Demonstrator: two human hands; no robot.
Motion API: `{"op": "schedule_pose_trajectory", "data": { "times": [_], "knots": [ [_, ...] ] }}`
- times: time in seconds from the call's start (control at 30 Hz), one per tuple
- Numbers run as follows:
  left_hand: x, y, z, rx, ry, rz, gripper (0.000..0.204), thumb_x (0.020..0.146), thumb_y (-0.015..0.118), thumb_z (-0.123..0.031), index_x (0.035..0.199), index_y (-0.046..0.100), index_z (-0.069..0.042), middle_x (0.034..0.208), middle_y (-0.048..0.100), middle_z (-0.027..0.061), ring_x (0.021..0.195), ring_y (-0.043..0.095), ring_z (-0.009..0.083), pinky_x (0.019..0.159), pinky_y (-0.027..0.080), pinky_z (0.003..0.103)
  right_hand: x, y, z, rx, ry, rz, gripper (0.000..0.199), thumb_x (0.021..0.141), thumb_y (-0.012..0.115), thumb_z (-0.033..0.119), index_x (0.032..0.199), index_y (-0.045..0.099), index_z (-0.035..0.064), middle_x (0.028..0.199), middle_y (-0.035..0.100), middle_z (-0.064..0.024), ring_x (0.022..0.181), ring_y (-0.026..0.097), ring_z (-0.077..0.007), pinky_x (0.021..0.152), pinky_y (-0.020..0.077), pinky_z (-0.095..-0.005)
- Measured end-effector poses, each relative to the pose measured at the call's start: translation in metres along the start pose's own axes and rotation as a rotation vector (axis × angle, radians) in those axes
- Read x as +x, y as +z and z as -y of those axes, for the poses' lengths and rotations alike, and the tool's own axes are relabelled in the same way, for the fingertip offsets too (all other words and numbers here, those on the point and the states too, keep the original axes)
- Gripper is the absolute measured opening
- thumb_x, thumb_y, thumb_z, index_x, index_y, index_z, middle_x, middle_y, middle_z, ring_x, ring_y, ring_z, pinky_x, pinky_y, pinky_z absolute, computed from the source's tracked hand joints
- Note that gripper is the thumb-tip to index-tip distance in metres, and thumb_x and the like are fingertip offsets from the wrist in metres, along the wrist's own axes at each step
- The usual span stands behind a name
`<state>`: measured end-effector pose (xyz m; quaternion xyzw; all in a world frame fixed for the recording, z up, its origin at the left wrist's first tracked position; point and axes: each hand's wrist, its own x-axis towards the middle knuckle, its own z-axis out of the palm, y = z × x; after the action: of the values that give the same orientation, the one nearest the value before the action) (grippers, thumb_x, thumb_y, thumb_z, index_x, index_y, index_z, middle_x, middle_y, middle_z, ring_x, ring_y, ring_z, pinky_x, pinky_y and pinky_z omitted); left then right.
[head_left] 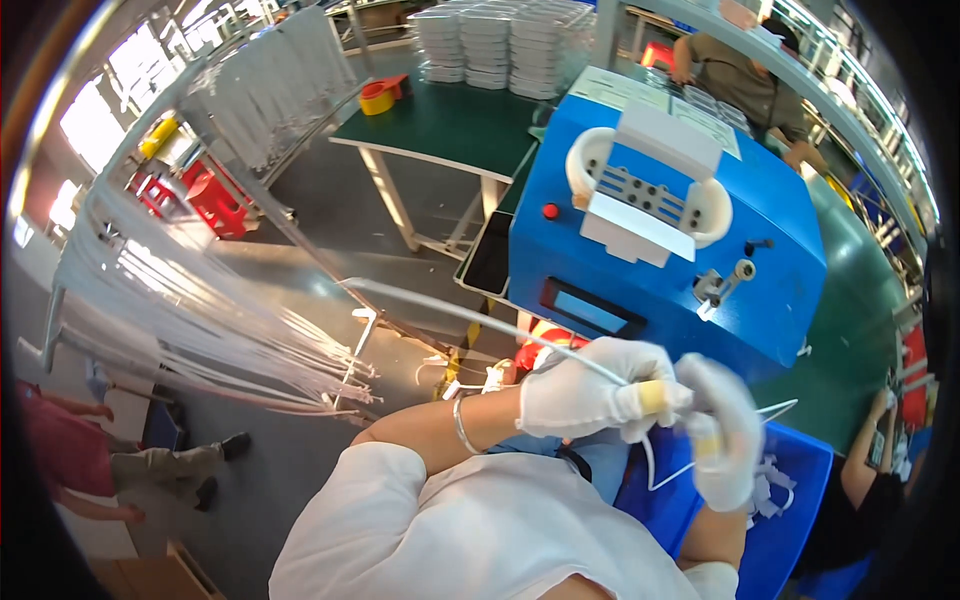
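Observation:
My left hand, in a white glove with yellow wrapping on a finger, is closed on a white cable. The cable stretches from the rack side at left through this hand. Thin white ends bend down and out to the right beyond it. My right hand, gloved the same way, is close beside the left fingertips and smeared by motion. Whether it grips the cable cannot be made out. Just ahead stands a blue machine with a small screen, a red button and a white wheel-shaped fixture on top.
Many white cables hang over a metal rack at left. A blue bin with white scraps sits by my right arm. Yellow tape and stacked clear trays are on the green table. Other people are at left, far right and behind the machine.

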<state>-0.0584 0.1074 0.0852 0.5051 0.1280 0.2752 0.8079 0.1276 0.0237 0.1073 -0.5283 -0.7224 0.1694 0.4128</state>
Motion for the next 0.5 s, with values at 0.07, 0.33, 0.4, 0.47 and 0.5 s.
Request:
{"op": "schedule_pose_trajectory", "data": {
  "times": [0.07, 0.33, 0.4, 0.47, 0.5],
  "knots": [
    [0.013, -0.002, -0.009, 0.062, -0.064, -0.047, 0.024, 0.086, 0.068, -0.025, 0.088, 0.059, -0.003, 0.079, 0.063, 0.0049, 0.060, 0.056, 0.0091, 0.053, 0.045, 0.023, -0.009, 0.000, -0.006, 0.061, 0.198, 0.083, 0.022, 0.088, 0.058, 0.019, 0.095, 0.066, -0.0005, 0.082, 0.062, -0.0090, 0.066, 0.054, -0.0152, 0.062, 0.0431, -0.0275],
    [0.008, -0.078, -0.046, 0.061, 0.441, -0.591, 0.027, 0.092, 0.058, -0.029, 0.091, 0.058, -0.002, 0.058, 0.045, -0.0028, 0.041, 0.036, 0.0025, 0.036, 0.026, 0.016, -0.039, -0.052, -0.044, -0.079, 0.369, -0.344, 0.011, 0.085, 0.061, 0.007, 0.077, 0.058, -0.0001, 0.067, 0.045, -0.0007, 0.061, 0.040, -0.0075, 0.056, 0.0294, -0.0219],
    [0.011, -0.079, -0.059, 0.052, 0.446, -0.675, 0.024, 0.092, 0.058, -0.024, 0.092, 0.058, 0.000, 0.060, 0.048, -0.0021, 0.042, 0.036, 0.0018, 0.037, 0.024, 0.015, -0.037, -0.057, -0.045, -0.087, 0.376, -0.383, 0.011, 0.085, 0.061, 0.007, 0.077, 0.058, -0.0001, 0.067, 0.044, -0.0003, 0.061, 0.040, -0.0073, 0.056, 0.0293, -0.0217],
    [0.014, -0.081, -0.070, 0.194, 0.347, -0.649, 0.019, 0.092, 0.058, -0.019, 0.093, 0.058, 0.000, 0.062, 0.051, -0.0010, 0.042, 0.035, 0.0013, 0.037, 0.023, 0.014, -0.037, -0.062, -0.045, -0.094, 0.381, -0.426, 0.011, 0.086, 0.061, 0.006, 0.077, 0.058, -0.0001, 0.067, 0.044, 0.0000, 0.061, 0.040, -0.0070, 0.056, 0.0291, -0.0215],
    [0.018, -0.083, -0.072, 0.246, 0.322, -0.657, 0.017, 0.091, 0.059, -0.016, 0.094, 0.058, 0.001, 0.063, 0.053, 0.0002, 0.042, 0.035, 0.0009, 0.038, 0.023, 0.014, -0.037, -0.064, -0.045, -0.091, 0.392, -0.445, 0.009, 0.085, 0.061, 0.005, 0.078, 0.058, -0.0006, 0.068, 0.045, -0.0002, 0.062, 0.040, -0.0069, 0.056, 0.0295, -0.0213]
  ]
}}
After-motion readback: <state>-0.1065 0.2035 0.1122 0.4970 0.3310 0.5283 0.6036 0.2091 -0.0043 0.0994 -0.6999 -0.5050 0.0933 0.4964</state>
